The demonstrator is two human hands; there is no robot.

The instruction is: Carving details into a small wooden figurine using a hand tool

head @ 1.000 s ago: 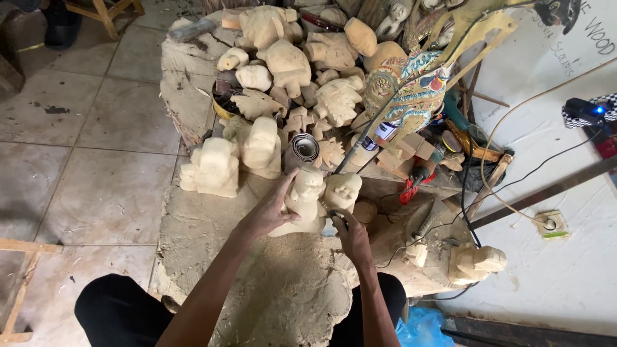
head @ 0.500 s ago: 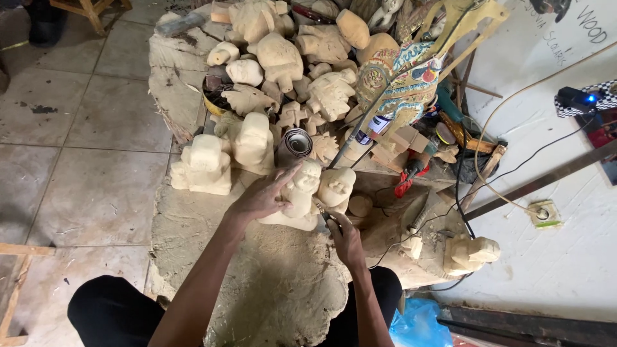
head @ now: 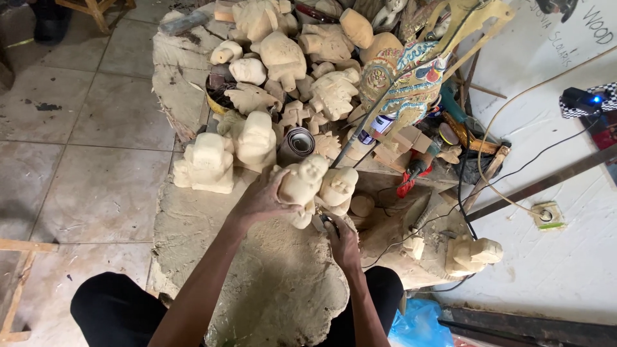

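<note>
Gripping a pale unpainted wooden figurine [head: 302,186] at the middle of a rough tree-stump work block [head: 193,218], with carvings crowded on its far side.

The left hand [head: 260,200] wraps closed around the figurine's left flank, while the right hand [head: 340,239] is curled tight on a small dark tool [head: 319,222] just below the figurine; how the tool's tip meets the wood cannot be told. A second pale round-headed carving [head: 339,186] touches the held one on its right. Two blocky pale carvings [head: 207,164] stand near the block's left edge, and a small grey roll of sandpaper [head: 297,142] sits just behind the figurine. Bare dusty wood lies open between the hands and the near rim, and grey floor tiles [head: 96,167] spread to the left. A painted puppet figure [head: 408,80] leans over the cluttered right side.
</note>
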